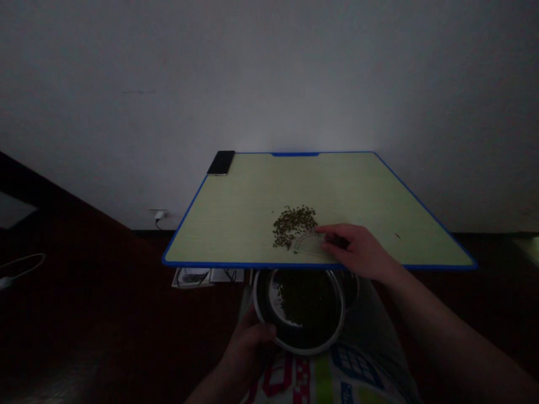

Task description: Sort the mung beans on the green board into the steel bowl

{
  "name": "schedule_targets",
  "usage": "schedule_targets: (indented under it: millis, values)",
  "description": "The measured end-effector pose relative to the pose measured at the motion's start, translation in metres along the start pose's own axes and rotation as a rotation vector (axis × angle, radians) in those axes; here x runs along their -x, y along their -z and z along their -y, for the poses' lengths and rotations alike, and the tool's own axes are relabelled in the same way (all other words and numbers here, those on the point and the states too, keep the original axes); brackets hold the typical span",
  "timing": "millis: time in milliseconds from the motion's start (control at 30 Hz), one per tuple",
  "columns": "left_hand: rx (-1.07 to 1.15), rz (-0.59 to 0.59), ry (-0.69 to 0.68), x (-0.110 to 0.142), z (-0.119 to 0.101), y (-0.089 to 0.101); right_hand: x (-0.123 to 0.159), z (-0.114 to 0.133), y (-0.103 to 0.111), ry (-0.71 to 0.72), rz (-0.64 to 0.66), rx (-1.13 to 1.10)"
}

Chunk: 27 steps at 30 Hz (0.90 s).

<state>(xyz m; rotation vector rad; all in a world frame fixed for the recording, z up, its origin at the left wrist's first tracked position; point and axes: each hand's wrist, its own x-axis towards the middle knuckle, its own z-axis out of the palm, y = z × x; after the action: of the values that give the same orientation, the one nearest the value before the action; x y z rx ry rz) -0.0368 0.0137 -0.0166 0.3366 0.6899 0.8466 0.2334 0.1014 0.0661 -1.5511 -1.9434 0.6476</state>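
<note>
My right hand is closed on a clear protractor, whose curved edge lies against a scatter of small brownish-green beans or seeds on the pale table. Below the front edge, my left hand grips the left rim of a round metal bowl, thumb over the edge. Inside the bowl, a dark heap of the same small pieces covers much of the bottom, and a pale patch of bare metal shows at its left. The far rim is tucked under the tabletop.
A dark phone lies on the back left corner of the blue-edged table, which stands against a wall. One small dark bit sits at the right. A white plug is in the wall, and a white box with cables shows under the table.
</note>
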Motion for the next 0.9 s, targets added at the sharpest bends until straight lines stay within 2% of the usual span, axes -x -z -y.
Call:
schedule_targets:
  millis: [167,533,900]
  values:
    - [0.004,-0.001,-0.005,-0.001,0.0,-0.002,0.004,-0.004,0.003,-0.035,-0.026,-0.057]
    - [0.041,-0.026,-0.005,0.0,-0.002,-0.007,-0.002,0.0,0.0,-0.068,-0.132,0.104]
    - [0.02,-0.002,-0.002,0.0,-0.003,-0.008,-0.012,-0.002,-0.002,-0.054,-0.105,0.098]
